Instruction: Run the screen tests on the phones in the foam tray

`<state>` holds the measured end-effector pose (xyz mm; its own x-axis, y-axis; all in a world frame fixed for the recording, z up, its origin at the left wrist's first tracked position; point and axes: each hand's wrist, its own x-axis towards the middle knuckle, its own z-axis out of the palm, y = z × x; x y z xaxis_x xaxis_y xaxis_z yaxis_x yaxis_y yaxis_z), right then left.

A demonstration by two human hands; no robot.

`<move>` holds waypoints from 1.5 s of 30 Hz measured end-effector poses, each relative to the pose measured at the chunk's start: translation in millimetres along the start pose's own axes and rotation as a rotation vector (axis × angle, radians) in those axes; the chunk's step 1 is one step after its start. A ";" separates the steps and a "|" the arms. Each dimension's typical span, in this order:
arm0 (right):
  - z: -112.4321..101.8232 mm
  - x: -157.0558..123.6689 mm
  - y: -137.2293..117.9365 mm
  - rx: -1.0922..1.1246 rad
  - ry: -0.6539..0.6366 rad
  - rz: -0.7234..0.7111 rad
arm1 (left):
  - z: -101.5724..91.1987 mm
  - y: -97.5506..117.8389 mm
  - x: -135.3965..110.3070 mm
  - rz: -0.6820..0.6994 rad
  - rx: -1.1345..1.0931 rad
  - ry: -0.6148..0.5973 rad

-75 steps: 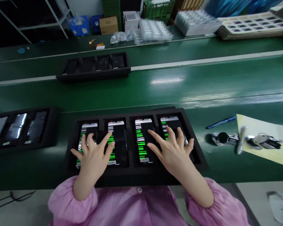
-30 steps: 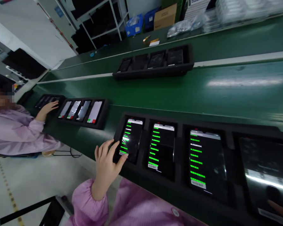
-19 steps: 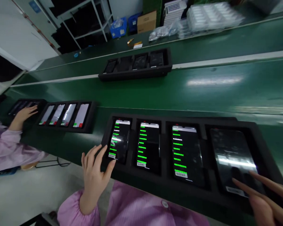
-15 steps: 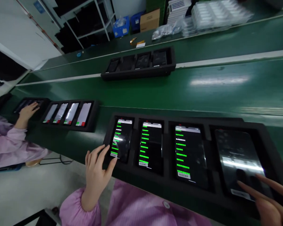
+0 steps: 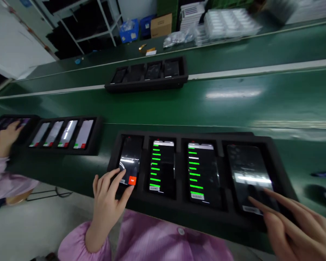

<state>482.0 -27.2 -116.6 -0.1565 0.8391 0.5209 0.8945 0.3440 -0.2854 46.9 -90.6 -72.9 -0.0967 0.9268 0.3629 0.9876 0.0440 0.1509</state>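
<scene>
The surface [image 5: 163,112] is a long green worktop, and the main thing on it is the near tray [image 5: 180,174], black with four slots, a phone face-up in each. Left of the near tray there's a second tray [image 5: 98,139] with four pale-screened phones, and further left a co-worker's hand [image 5: 8,134] is over a dark tray [image 5: 29,136]. Behind the near tray, a far tray [image 5: 146,86] sits by a pale strip, and way back past that you get clear plastic trays [image 5: 228,25], a cardboard box [image 5: 161,25] and a blue bin [image 5: 129,33]. A blue pen [image 5: 324,174] is off to its right.

Left hand [image 5: 108,199] comes in at the near tray's left end, wrist low, fingers loosely bent and spread, nothing gripped. Fingertips and thumb are at the bottom of the leftmost phone [image 5: 130,154], thumb by a red square; can't tell if it's pressing. Right hand [image 5: 299,224] is at the other end, half open and empty, two fingers stretched over the lower part of the rightmost phone [image 5: 247,163], which looks dark. Contact's hard to call there too. Both middle phones show green lines.
</scene>
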 end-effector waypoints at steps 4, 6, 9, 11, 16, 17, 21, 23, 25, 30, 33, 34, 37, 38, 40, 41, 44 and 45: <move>-6.0 6.0 -3.3 -0.011 0.016 -0.076 | 3.3 25.6 10.5 0.226 -0.070 -0.040; -6.1 5.2 -2.7 -0.015 0.019 -0.080 | 6.5 35.2 17.1 0.261 -0.066 -0.062; -4.8 2.9 -2.3 0.004 0.037 -0.057 | 11.9 42.3 26.2 0.252 -0.024 -0.068; -4.3 2.6 -2.8 0.014 0.036 -0.044 | 14.7 44.7 30.6 0.249 -0.007 -0.071; -5.7 5.4 -6.2 -0.001 0.046 -0.091 | 20.7 52.3 39.2 0.238 0.008 -0.101; -6.4 6.1 -7.5 -0.009 0.037 -0.093 | 21.7 53.7 40.7 0.235 0.016 -0.106; -10.9 9.0 -13.2 0.009 -0.002 -0.077 | 22.4 53.6 40.2 0.251 0.032 -0.072; -12.9 12.6 -13.7 0.023 -0.011 -0.074 | 22.0 49.3 36.0 0.281 -0.016 -0.009; -14.8 18.5 -12.6 -0.001 -0.030 -0.066 | 21.9 43.7 30.6 0.337 -0.082 0.039; -17.3 39.3 -23.8 -0.143 -0.086 -0.051 | 21.9 38.4 19.4 0.457 -0.078 -0.006; -11.7 53.8 -47.4 -0.020 -0.083 -0.120 | 23.1 40.2 17.2 0.459 -0.030 -0.038; -8.2 58.8 -56.0 0.016 -0.098 -0.162 | 23.6 40.8 17.1 0.458 -0.026 -0.035; 3.5 72.3 -75.8 0.014 -0.158 -0.242 | 24.8 41.8 17.3 0.454 -0.025 -0.013; 6.2 75.3 -79.2 0.004 -0.158 -0.239 | 24.9 42.0 17.3 0.453 -0.023 -0.010; 7.8 77.9 -81.8 0.023 -0.126 -0.211 | 24.9 42.0 17.2 0.452 -0.020 -0.015; 6.7 77.4 -81.6 0.049 -0.105 -0.200 | 24.8 42.0 17.2 0.453 -0.021 -0.020; -0.3 70.6 -79.1 0.118 -0.083 -0.210 | 24.7 41.6 16.9 0.453 -0.036 -0.027; -2.3 67.4 -78.6 0.134 -0.095 -0.233 | 24.8 41.4 16.9 0.450 -0.044 -0.024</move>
<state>402.2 1.4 -57.2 -0.3952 0.7646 0.5091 0.7676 0.5793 -0.2741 89.2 -63.9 -83.3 0.3448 0.8583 0.3801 0.9243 -0.3810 0.0219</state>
